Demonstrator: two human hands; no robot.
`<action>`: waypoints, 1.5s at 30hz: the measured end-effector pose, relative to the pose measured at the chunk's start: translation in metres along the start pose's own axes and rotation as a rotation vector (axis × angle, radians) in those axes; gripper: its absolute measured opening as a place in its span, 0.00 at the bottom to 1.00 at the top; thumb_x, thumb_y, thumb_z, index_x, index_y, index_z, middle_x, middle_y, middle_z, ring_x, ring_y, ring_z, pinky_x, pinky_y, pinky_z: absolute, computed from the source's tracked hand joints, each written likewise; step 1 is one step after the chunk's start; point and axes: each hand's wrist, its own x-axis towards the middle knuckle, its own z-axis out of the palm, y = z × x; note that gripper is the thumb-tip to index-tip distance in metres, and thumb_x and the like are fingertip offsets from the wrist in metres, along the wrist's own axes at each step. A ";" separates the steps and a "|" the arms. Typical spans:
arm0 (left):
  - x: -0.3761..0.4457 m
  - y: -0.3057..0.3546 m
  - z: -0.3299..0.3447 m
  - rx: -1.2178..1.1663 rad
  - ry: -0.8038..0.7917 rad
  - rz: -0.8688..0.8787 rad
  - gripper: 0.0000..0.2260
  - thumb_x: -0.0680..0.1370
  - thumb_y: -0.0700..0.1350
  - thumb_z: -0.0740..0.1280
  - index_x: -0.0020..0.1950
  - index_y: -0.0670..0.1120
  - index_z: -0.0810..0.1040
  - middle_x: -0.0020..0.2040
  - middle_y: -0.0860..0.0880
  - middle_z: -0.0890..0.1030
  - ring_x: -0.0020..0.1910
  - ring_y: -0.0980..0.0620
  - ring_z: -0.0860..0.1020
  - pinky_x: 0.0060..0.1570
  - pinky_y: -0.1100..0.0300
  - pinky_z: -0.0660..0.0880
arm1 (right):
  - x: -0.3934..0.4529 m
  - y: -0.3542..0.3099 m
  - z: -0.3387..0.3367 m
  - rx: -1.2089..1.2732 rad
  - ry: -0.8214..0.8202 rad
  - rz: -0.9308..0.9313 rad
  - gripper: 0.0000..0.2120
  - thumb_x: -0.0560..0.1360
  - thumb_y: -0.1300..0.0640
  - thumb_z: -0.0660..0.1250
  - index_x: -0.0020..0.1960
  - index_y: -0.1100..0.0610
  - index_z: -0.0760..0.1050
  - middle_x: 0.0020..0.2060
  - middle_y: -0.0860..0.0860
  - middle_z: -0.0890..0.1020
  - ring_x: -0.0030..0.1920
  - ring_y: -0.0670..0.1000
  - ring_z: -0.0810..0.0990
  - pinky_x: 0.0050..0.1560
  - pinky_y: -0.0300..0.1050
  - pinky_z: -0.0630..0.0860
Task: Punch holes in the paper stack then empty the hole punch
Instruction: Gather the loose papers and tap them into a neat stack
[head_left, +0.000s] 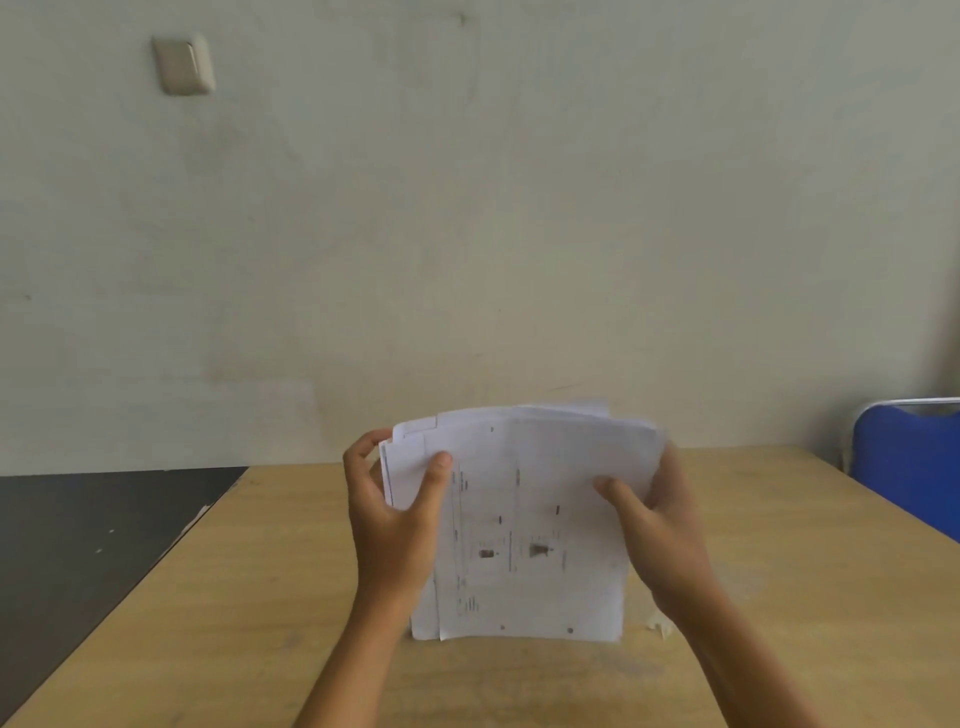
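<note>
A stack of white printed paper (524, 519) stands upright on its lower edge on the wooden table (260, 597), in the middle of the view. My left hand (395, 525) grips its left side, thumb on the front sheet. My right hand (660, 530) grips its right side the same way. The sheets are slightly uneven at the top and left edges. Two small punched holes show near the bottom edge of the front sheet. No hole punch is in view.
A blue chair back (906, 462) stands at the table's right side. A pale wall with a switch plate (183, 65) rises behind the table. Dark floor (78, 545) lies left of the table edge. A small paper scrap (658, 625) lies by my right wrist.
</note>
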 end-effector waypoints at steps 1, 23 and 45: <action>0.002 0.000 -0.001 -0.014 0.008 -0.001 0.20 0.74 0.52 0.76 0.61 0.62 0.72 0.50 0.64 0.85 0.47 0.62 0.85 0.40 0.71 0.79 | 0.000 -0.003 0.000 0.033 0.031 0.010 0.20 0.77 0.58 0.73 0.64 0.40 0.75 0.54 0.44 0.85 0.52 0.48 0.86 0.43 0.46 0.84; 0.004 0.006 0.013 0.069 -0.146 0.033 0.17 0.80 0.40 0.67 0.54 0.64 0.72 0.50 0.63 0.83 0.47 0.61 0.83 0.45 0.61 0.82 | 0.015 -0.031 0.017 -0.172 -0.061 0.009 0.16 0.77 0.61 0.68 0.55 0.40 0.78 0.48 0.41 0.85 0.46 0.42 0.84 0.38 0.34 0.81; 0.005 0.015 0.013 0.363 -0.202 0.404 0.15 0.81 0.48 0.67 0.66 0.59 0.74 0.62 0.51 0.75 0.62 0.69 0.73 0.59 0.79 0.65 | 0.009 -0.033 0.024 -0.385 -0.010 -0.231 0.41 0.76 0.63 0.71 0.76 0.30 0.58 0.60 0.45 0.73 0.54 0.41 0.77 0.46 0.36 0.80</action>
